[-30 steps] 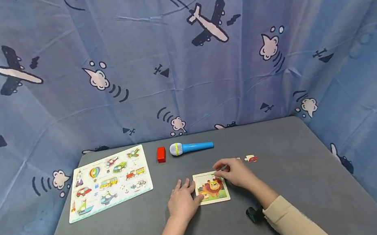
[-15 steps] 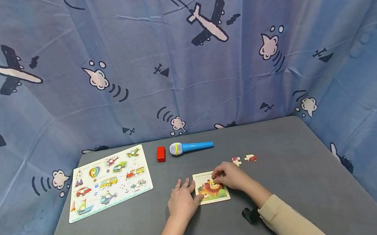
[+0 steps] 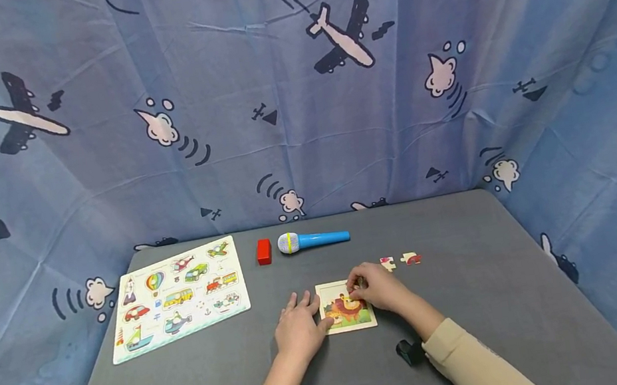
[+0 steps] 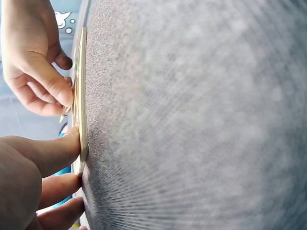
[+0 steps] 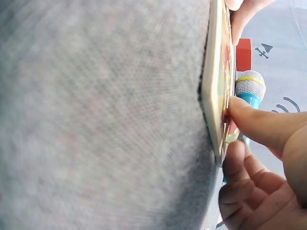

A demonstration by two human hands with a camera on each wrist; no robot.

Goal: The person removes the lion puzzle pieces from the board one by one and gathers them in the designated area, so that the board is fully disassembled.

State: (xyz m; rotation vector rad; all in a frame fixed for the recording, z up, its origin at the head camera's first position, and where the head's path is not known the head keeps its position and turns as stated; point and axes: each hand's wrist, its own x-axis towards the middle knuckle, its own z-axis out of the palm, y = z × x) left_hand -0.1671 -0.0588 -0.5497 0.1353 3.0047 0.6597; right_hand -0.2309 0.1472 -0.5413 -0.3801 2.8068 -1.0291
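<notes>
A small square jigsaw puzzle (image 3: pixel 354 328) with a lion picture and a pale wooden frame lies on the table, in the middle of the head view. My left hand (image 3: pixel 297 329) rests at its left side with fingers spread; the thumb presses on the frame in the left wrist view. Over the upper right part of the picture, my right hand (image 3: pixel 381 287) pinches a small puzzle piece (image 5: pixel 232 134) between thumb and fingers. That piece is tilted, close against the puzzle's surface, and mostly covered by the fingers. Two loose puzzle pieces (image 3: pixel 387 264) lie just beyond this hand.
At the left lies a large picture board (image 3: pixel 182 296) with vehicles on it. A red block (image 3: pixel 263 252) and a blue toy microphone (image 3: pixel 316 240) are at the back of the grey table (image 3: pixel 471 301). A blue patterned curtain (image 3: pixel 295 107) hangs behind.
The right hand has shifted slightly left and toward the puzzle's middle with its piece, uncovering one loose piece behind it. The left hand has stayed in place.
</notes>
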